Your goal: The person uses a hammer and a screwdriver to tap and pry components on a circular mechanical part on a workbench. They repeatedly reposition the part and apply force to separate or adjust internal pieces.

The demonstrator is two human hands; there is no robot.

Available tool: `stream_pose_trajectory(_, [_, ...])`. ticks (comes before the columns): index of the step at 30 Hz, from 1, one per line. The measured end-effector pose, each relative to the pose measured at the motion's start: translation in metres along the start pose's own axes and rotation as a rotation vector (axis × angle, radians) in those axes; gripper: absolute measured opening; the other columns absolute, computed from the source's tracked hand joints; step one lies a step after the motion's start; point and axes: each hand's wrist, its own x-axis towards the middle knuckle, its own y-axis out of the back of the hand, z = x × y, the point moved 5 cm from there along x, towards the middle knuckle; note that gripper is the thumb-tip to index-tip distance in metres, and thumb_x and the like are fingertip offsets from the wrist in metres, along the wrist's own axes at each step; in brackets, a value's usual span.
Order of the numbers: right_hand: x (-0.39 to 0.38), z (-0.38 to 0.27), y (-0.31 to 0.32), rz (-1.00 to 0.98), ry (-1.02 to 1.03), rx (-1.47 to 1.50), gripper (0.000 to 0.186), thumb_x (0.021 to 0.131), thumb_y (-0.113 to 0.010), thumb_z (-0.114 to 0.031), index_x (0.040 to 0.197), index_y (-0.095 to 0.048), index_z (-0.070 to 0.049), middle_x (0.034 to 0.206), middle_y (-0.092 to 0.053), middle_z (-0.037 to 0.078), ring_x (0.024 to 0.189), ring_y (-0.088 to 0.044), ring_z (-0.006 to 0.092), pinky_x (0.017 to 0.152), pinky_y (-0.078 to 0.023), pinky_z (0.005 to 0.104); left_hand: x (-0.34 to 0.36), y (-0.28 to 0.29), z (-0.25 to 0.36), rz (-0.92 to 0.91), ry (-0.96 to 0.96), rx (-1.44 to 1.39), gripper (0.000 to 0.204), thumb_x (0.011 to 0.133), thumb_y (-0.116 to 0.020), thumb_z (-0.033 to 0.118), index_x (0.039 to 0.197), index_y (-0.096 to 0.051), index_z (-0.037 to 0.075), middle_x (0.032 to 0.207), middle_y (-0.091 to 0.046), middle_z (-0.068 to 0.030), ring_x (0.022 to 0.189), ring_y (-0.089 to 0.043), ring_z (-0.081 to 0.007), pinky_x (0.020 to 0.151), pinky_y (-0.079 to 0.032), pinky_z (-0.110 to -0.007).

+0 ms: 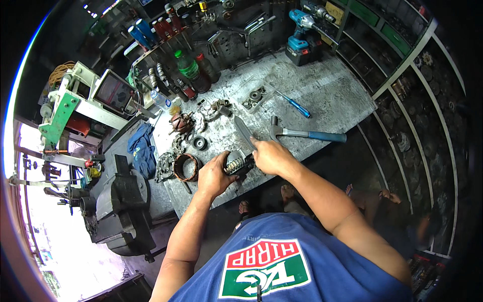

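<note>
Near the front edge of the metal-topped bench, my left hand (pixel 215 177) is closed around a small grey metal part (pixel 236 164) with a row of brassy ridges. My right hand (pixel 271 156) grips a flat grey blade-like tool (pixel 243 131), its tapered end pointing away from me; its handle is hidden in my fingers. The right fingers are close beside the metal part, and I cannot tell whether they touch it. Left of my hands lie a copper-wound stator ring (pixel 177 170), a dark round pulley (pixel 199 143) and a claw-pole rotor (pixel 180 122).
A blue-handled hammer (pixel 307 134) lies to the right, with a blue screwdriver (pixel 299 106) beyond it. A clear tray (pixel 264 88) holds small parts. Bottles (pixel 187 68) and a cordless drill (pixel 300 38) stand at the back. A bench vise (pixel 123 201) is at the left.
</note>
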Motion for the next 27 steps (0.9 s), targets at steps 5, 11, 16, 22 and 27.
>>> stream_pose_trajectory(5, [-0.097, 0.04, -0.019, -0.12, -0.023, -0.031, 0.064, 0.112, -0.064, -0.03, 0.173, -0.05, -0.017, 0.095, -0.077, 0.031, 0.088, -0.077, 0.0527, 0.085, -0.062, 0.0643, -0.001, -0.005, -0.021, 0.03, 0.031, -0.143, 0.101, 0.072, -0.107, 0.027, 0.159, -0.062, 0.004, 0.148, -0.075, -0.0212, 0.137, -0.072, -0.038, 0.116, -0.058, -0.046])
stream_pose_trajectory(11, [-0.155, 0.095, -0.006, -0.002, -0.147, 0.177, 0.065, 0.108, -0.069, -0.02, 0.17, -0.053, -0.01, 0.097, -0.079, 0.031, 0.092, -0.079, 0.0521, 0.089, -0.064, 0.0595, -0.005, -0.029, -0.073, -0.121, 0.195, -0.94, 0.105, 0.076, -0.104, 0.013, 0.164, -0.052, -0.011, 0.152, -0.072, -0.0194, 0.139, -0.07, -0.0278, 0.123, -0.052, -0.041])
stream_pose_trajectory(16, [-0.116, 0.079, -0.005, 0.188, 0.043, 0.28, 0.063, 0.109, -0.07, -0.017, 0.169, -0.054, -0.009, 0.1, -0.08, 0.03, 0.096, -0.079, 0.0507, 0.091, -0.063, 0.057, 0.029, -0.051, -0.077, -0.34, 0.122, -0.853, 0.099, 0.081, -0.105, 0.02, 0.163, -0.057, -0.008, 0.15, -0.074, -0.0156, 0.137, -0.069, -0.0238, 0.124, -0.051, -0.039])
stream_pose_trajectory(22, [-0.11, 0.078, -0.024, -0.05, -0.083, 0.244, 0.063, 0.108, -0.072, -0.021, 0.167, -0.056, -0.009, 0.086, -0.077, 0.029, 0.085, -0.077, 0.0512, 0.082, -0.063, 0.0583, 0.07, -0.02, -0.056, -0.362, 0.009, -0.318, 0.098, 0.08, -0.103, 0.035, 0.159, -0.063, -0.004, 0.15, -0.074, -0.023, 0.134, -0.073, -0.0304, 0.12, -0.056, -0.043])
stream_pose_trajectory(27, [-0.121, 0.076, -0.013, -0.031, -0.064, 0.159, 0.06, 0.108, -0.07, -0.02, 0.166, -0.058, -0.009, 0.086, -0.077, 0.029, 0.085, -0.077, 0.0512, 0.08, -0.062, 0.0608, 0.041, -0.047, -0.01, -0.118, 0.109, 0.044, 0.142, 0.066, -0.095, 0.083, 0.17, -0.047, -0.001, 0.158, -0.063, -0.0266, 0.15, -0.06, -0.0435, 0.135, -0.035, -0.064])
